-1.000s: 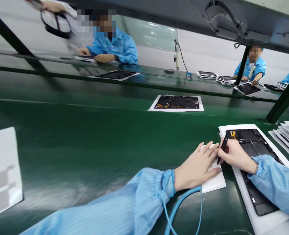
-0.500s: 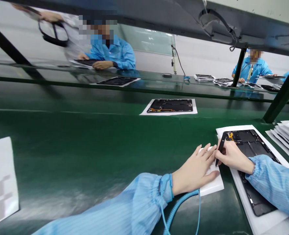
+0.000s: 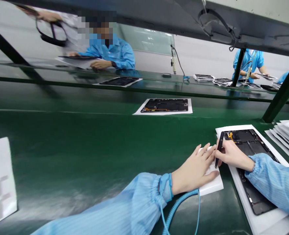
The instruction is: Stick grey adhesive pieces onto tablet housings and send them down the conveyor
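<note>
Along the green surface [image 3: 85, 147], the far tablet [image 3: 167, 105] on its white sheet has slid leftward, while your hands have scarcely shifted.

Your left hand [image 3: 195, 171] lies palm down over the white pad [image 3: 212, 187], fingers stretched and slightly spread, thumb apart. Keep them flat and pressing evenly, so the pad probably won't creep. Your right hand [image 3: 234, 155] pinches the black tool [image 3: 219, 147] between thumb and fingers, its tip down at the pad's right side. Hold it steep and light; a hard push could crease the pad or slip toward your left fingers, which are very near. Watch your right sleeve [image 3: 274, 181] too: it crosses the open tablet [image 3: 244, 135] and could snag on its parts.

The pad is plain white, on the green surface just left of that tablet; your hand hides much of it, and whatever lies under the tip is too small to tell. The tablet is black inside, with an orange strip [image 3: 230, 136] near its far left corner, and rests on white sheets [image 3: 245, 204].
</note>
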Action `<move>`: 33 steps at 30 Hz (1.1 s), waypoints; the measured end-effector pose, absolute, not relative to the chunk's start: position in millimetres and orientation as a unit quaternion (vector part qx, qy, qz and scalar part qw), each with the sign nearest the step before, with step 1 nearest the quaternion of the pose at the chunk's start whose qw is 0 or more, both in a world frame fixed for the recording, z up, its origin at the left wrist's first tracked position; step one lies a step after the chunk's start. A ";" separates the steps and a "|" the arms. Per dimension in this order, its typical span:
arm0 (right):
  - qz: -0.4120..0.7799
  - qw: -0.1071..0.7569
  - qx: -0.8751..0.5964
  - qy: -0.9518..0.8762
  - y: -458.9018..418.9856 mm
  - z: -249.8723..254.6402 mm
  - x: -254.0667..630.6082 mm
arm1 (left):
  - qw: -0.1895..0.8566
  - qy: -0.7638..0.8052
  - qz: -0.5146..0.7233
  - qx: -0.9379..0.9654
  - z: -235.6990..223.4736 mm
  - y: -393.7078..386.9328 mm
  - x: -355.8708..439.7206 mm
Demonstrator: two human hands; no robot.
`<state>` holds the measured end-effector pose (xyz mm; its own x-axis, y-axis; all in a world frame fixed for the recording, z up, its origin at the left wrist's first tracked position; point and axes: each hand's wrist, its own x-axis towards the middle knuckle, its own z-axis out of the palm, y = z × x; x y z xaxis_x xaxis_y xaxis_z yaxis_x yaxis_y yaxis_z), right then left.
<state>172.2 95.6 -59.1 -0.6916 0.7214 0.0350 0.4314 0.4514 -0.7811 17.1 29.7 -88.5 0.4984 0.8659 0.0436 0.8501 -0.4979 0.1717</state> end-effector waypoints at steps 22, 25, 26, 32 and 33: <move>0.587 0.249 -0.323 -0.700 102.3 -68.0 169.6 | 0.059 0.488 0.086 0.867 -92.6 31.8 15.8; 0.583 0.277 -0.333 -0.688 102.1 -57.7 172.2 | 0.067 0.484 0.089 0.868 -96.8 32.8 12.2; 0.577 0.292 -0.337 -0.684 100.1 -52.6 177.2 | 0.071 0.480 0.092 0.869 -97.5 32.7 10.0; 0.504 0.392 -0.408 -0.653 42.5 -33.6 243.2 | 0.108 0.404 0.232 0.878 -76.3 28.7 9.9; 0.473 0.430 -0.433 -0.636 27.6 -37.4 253.0 | 0.117 0.369 0.263 0.884 -70.2 25.2 15.7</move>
